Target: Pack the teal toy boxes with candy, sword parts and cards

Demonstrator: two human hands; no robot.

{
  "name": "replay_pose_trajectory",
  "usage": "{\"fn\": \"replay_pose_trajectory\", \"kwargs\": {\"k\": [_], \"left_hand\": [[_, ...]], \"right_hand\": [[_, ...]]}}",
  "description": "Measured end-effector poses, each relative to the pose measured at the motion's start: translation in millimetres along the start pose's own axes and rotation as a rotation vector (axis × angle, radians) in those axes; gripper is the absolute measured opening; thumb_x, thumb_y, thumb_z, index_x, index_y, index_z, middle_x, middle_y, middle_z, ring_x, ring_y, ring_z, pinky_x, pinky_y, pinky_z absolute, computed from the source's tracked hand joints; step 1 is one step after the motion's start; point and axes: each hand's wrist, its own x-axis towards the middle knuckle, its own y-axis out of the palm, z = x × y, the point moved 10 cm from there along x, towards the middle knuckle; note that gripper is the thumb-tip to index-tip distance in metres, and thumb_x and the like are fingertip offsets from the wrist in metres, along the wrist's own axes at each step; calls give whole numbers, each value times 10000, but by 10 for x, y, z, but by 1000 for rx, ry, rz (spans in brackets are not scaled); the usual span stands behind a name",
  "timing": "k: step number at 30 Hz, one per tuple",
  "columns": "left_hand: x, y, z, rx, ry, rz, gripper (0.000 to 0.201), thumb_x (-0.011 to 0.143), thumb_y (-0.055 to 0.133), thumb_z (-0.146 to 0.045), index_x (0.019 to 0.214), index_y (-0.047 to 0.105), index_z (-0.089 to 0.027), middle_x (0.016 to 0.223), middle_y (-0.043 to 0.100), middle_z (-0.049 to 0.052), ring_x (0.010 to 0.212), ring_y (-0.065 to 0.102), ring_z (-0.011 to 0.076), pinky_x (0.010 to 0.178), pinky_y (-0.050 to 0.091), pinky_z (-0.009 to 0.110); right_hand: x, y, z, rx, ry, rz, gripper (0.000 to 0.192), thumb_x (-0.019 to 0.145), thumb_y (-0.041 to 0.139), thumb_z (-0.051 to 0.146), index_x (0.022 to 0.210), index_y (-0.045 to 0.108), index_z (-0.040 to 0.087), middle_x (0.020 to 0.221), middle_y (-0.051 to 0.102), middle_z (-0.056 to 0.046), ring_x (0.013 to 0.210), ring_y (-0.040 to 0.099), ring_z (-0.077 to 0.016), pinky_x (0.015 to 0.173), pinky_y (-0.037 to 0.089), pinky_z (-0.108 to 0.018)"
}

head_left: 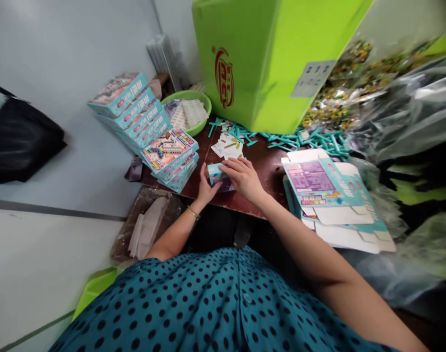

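A small teal and purple carton (215,171) is held between my two hands at the table's front edge. My left hand (206,188) wraps round its left end, thumb along the near side. Across its top and right side lie the fingers of my right hand (245,180), which hide much of it. Just beyond the carton are white printed leaflets (228,145) in a loose pile. To the left stands a short stack of finished-looking teal boxes (171,151), with a taller stack of boxes (129,105) behind it.
A big green carton (237,63) stands at the back. Teal plastic pieces (311,142) lie scattered before it. Flattened boxes (333,195) are piled at right. A green basin (204,100) holds packets. Clear bags of small parts (329,110) crowd the right. A phone (135,169) lies at left.
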Motion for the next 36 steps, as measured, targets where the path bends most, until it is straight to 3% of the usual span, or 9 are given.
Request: {"fn": "replay_pose_trajectory", "kwargs": {"k": [4, 8, 11, 15, 19, 24, 28, 31, 36], "left_hand": [[-365, 96, -214, 79, -78, 168, 447, 822, 771, -420, 1163, 646, -160, 1021, 726, 96, 919, 701, 257, 890, 580, 424], [-473, -559, -1527, 414, 453, -49, 517, 827, 715, -258, 1333, 622, -216, 1235, 680, 103, 1156, 652, 275, 1041, 529, 441], [-200, -1195, -2197, 707, 603, -234, 675, 836, 725, -198, 1481, 532, -251, 1463, 586, 119, 1411, 508, 316, 1224, 373, 493], [505, -1681, -1915, 1048, 321, -114, 678, 876, 764, -354, 1495, 521, -219, 1514, 564, 140, 1432, 456, 432, 1200, 303, 673], [724, -1685, -1539, 1100, 240, -60, 601, 924, 684, -477, 1460, 542, -247, 1568, 527, 113, 1457, 435, 440, 1194, 281, 736], [366, -662, -1454, 512, 275, 37, 591, 884, 714, -475, 1397, 615, -200, 1495, 590, 158, 1446, 494, 350, 1251, 324, 576], [-280, 842, -669, -387, -426, 469, 716, 805, 754, -612, 1373, 605, -202, 1344, 684, 181, 1191, 694, 320, 1066, 529, 531], [-523, 1067, -229, -633, -697, 231, 611, 658, 898, -456, 1148, 690, -157, 1126, 765, 130, 1073, 734, 295, 1048, 548, 488], [-631, 908, -122, -651, -625, 234, 656, 563, 987, -468, 1084, 710, -184, 1103, 781, 90, 1073, 735, 295, 1049, 555, 470]], "right_hand": [[-196, -576, 39, 48, 66, -252, 460, 1009, 564, 255, 1469, 588, 250, 1465, 623, -134, 1397, 559, -296, 1159, 460, -525], [-796, -1255, -306, -71, 267, -463, 462, 996, 597, 345, 1456, 602, 310, 1460, 612, -119, 1399, 541, -324, 1185, 424, -564], [-1306, -1357, -761, -301, 506, -329, 477, 978, 601, 493, 1368, 678, 229, 1453, 595, -199, 1398, 508, -411, 1152, 408, -628], [-2121, -1026, -1209, -443, 863, 15, 809, 927, 609, 631, 1481, 529, 47, 1526, 444, -379, 1411, 428, -547, 1040, 394, -769], [-2400, -797, -1188, -446, 875, 11, 682, 1014, 492, 520, 1462, 508, 6, 1532, 440, -396, 1459, 388, -525, 1059, 337, -812], [-2142, -899, -862, -422, 846, -64, 450, 1050, 405, 298, 1330, 631, 27, 1337, 653, -314, 1266, 622, -404, 1043, 504, -620], [-1689, -682, 76, -229, 528, -25, 368, 1069, 427, 301, 1278, 707, 185, 1254, 737, -166, 1147, 702, -281, 1034, 564, -440], [-1477, -513, 493, -42, 334, -27, 367, 1050, 518, 391, 1351, 675, 250, 1307, 730, -114, 1219, 684, -271, 1090, 546, -456], [-1387, -747, -314, 50, 768, -268, 745, 963, 643, 526, 1573, 440, 151, 1469, 604, -226, 1363, 586, -372, 1118, 489, -573]]}}
